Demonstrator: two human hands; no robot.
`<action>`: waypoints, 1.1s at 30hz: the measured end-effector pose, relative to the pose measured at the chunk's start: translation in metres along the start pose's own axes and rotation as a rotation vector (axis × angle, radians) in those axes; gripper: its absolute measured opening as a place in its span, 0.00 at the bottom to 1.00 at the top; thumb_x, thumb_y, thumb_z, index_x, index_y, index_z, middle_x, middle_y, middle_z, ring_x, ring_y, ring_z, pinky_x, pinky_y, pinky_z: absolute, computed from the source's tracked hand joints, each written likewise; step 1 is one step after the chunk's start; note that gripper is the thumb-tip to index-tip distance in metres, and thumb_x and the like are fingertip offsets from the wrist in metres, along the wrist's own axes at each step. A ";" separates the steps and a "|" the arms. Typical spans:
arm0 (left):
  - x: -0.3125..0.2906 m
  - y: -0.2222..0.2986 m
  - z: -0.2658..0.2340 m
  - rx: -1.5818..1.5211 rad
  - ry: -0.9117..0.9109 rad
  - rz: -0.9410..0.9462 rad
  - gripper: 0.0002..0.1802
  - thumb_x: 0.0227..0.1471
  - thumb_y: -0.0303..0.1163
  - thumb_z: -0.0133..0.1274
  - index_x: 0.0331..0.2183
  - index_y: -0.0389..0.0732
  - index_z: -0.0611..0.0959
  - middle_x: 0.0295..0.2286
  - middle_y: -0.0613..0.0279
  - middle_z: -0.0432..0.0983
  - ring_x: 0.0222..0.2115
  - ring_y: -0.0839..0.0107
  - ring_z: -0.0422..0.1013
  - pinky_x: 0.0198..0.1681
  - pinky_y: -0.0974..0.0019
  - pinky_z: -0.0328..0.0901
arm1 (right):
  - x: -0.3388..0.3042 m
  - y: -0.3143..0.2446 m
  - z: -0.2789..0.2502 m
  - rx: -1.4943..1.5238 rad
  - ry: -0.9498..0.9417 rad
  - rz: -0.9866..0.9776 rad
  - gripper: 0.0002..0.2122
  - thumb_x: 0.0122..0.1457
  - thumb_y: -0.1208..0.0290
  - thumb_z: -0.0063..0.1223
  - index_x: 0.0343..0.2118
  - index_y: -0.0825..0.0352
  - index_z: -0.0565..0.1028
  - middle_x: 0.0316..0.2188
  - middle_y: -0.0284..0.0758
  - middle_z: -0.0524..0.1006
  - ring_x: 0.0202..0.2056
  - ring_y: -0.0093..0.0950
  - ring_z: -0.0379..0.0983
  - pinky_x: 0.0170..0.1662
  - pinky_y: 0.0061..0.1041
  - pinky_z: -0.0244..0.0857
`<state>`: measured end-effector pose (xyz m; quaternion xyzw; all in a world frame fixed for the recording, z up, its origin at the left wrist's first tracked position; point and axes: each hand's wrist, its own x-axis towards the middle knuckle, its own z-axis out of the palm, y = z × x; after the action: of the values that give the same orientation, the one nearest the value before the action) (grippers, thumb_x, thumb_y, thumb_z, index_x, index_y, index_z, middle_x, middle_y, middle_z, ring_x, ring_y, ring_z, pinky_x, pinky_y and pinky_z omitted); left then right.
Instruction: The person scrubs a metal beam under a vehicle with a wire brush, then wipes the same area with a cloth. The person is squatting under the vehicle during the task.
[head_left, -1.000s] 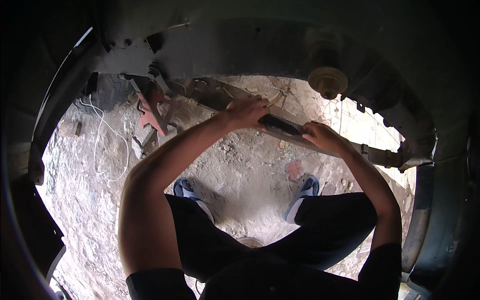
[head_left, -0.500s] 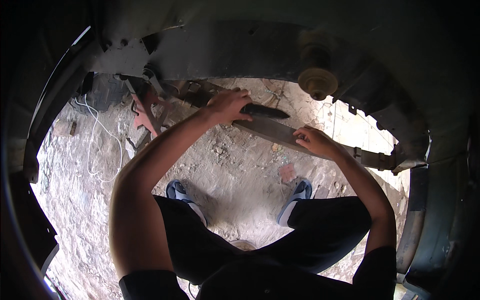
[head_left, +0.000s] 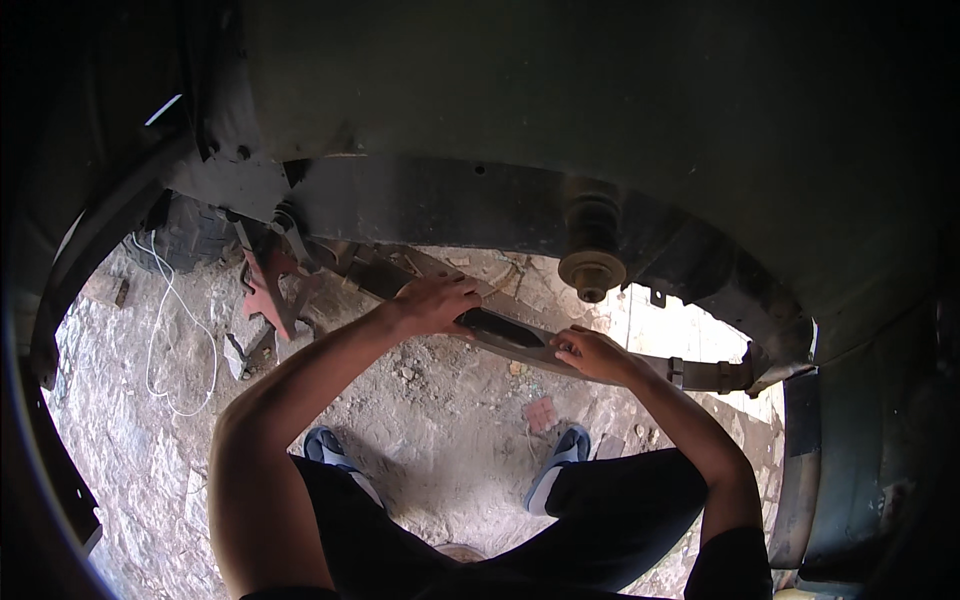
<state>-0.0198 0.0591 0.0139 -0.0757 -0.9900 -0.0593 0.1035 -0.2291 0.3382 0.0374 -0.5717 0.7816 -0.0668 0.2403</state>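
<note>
Dusty, stony ground [head_left: 430, 420] shows beneath a dark vehicle frame [head_left: 430, 205]. Fingers of the left hand [head_left: 437, 303] curl around one end of a black pointed strip [head_left: 508, 330]; thumb and fingers of the right hand [head_left: 592, 353] are bent close together by its tip, though I cannot tell whether they grip anything. The strip lies between the hands, lengthwise along a long metal bar [head_left: 715, 376] that slants down toward its right end. Past the bar's far edge hangs a round metal stop [head_left: 592, 270]. Near the bar's left end are a red stand [head_left: 262, 285] and a tyre [head_left: 195, 240]. Off its near edge lies a reddish tile [head_left: 540, 414], close to one blue sandal [head_left: 572, 445].
</note>
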 end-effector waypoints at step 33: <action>-0.008 -0.028 -0.016 -0.077 -0.037 -0.221 0.33 0.45 0.59 0.60 0.45 0.44 0.79 0.43 0.58 0.71 0.48 0.60 0.70 0.50 0.57 0.68 | 0.002 0.002 0.001 0.023 0.008 0.021 0.12 0.62 0.63 0.52 0.46 0.62 0.73 0.41 0.39 0.76 0.42 0.36 0.76 0.46 0.34 0.68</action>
<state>-0.0133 0.0289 0.0245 0.0287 -0.9910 -0.1071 0.0750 -0.2304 0.3374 0.0349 -0.5603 0.7878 -0.0754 0.2443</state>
